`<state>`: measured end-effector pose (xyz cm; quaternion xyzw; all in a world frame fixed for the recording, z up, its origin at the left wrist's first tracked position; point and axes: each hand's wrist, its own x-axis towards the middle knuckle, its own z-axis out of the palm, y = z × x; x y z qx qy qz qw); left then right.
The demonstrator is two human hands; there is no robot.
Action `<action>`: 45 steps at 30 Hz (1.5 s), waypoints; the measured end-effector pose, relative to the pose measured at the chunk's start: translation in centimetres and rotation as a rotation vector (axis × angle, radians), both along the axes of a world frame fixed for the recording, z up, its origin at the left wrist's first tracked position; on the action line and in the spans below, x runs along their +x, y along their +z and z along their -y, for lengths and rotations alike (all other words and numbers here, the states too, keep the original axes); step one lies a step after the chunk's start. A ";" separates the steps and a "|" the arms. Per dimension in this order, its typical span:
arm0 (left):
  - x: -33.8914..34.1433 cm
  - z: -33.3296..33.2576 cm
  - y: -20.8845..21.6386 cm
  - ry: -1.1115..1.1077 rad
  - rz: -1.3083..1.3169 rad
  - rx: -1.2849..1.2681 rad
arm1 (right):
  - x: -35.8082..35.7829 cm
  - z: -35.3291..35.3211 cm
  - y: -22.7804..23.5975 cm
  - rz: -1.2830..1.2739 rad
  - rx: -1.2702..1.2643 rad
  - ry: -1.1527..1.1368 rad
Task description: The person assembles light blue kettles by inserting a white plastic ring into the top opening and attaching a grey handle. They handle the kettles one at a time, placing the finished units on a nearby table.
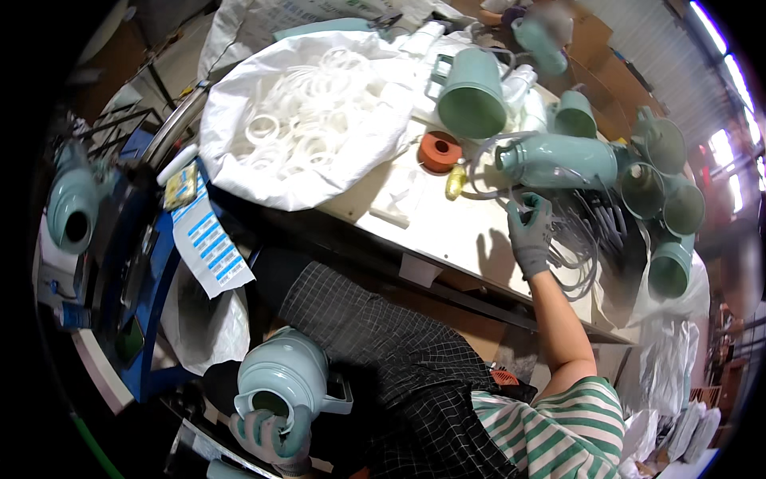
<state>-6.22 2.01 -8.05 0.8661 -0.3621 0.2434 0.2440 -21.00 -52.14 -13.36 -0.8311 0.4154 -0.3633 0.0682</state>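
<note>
Checked cloth (359, 327) is stretched over the lap, nearest the camera. Beyond it, a pale tabletop (455, 231) is set slantwise across the middle of the view. Its left part is taken up by a white sack (303, 191), open at the top, in which many white rings (311, 112) are heaped. At the lower right, the person's shoulder is covered by a striped sleeve (570, 423) in green and white.

At the lower left, beside the cloth, a pale-green jug (287, 363) is held clear of the tabletop, its mouth turned toward the lower edge and its handle to the right. Its rim is grasped by the fingers of the gloved left hand (271, 439). On the tabletop, a second such jug (566, 160) is laid on its side, and several more (471, 96) are grouped behind it and to its right.

Near the lying jug, the gloved right hand (531, 231) is held beside clear tubing (586, 271). Its fingers are bent; whether anything is pinched between them cannot be told.

Left of the tabletop, a blue-and-white label sheet (211, 247) is hung below a yellow packet (181, 186). Between sack and tubing, an orange roll (439, 152) is placed, with a small yellow bottle (456, 182) just beside it.
</note>
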 end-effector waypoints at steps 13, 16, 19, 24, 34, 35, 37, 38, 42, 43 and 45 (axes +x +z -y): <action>-2.0 -0.9 -0.4 -0.136 -0.153 0.050 | 5.5 -4.5 1.6 0.288 -0.290 0.285; 0.7 -2.4 -0.2 0.005 0.055 -0.167 | 10.2 -12.9 5.8 0.316 -0.053 0.742; 5.5 0.9 2.9 0.217 0.038 -0.289 | 14.7 -21.0 9.7 0.501 0.233 1.356; 6.4 -6.7 -3.6 0.251 -0.083 -0.398 | 19.6 -28.8 8.9 0.769 0.640 1.677; 10.0 -8.4 -5.9 -0.390 -0.818 -1.773 | 17.5 -32.2 4.2 0.054 0.359 1.920; 10.5 -7.7 -6.3 -0.815 -1.073 -2.021 | 18.1 -30.4 6.3 0.051 0.431 1.926; 10.9 -5.3 -6.4 -1.436 -1.437 -2.225 | 18.4 -27.5 10.1 0.191 0.626 1.881; 9.4 -1.6 -3.2 -0.618 -1.283 -1.982 | 17.9 -26.6 9.8 0.238 0.688 1.802; 7.7 4.3 0.5 0.019 -1.111 -1.588 | 16.4 -26.1 7.4 0.360 0.990 1.625; 7.5 4.5 1.1 0.021 -1.168 -1.589 | 16.1 -26.2 7.2 0.374 0.957 1.616; 6.4 4.1 1.4 -0.086 -1.283 -1.767 | 16.2 -26.8 6.8 0.384 0.927 1.684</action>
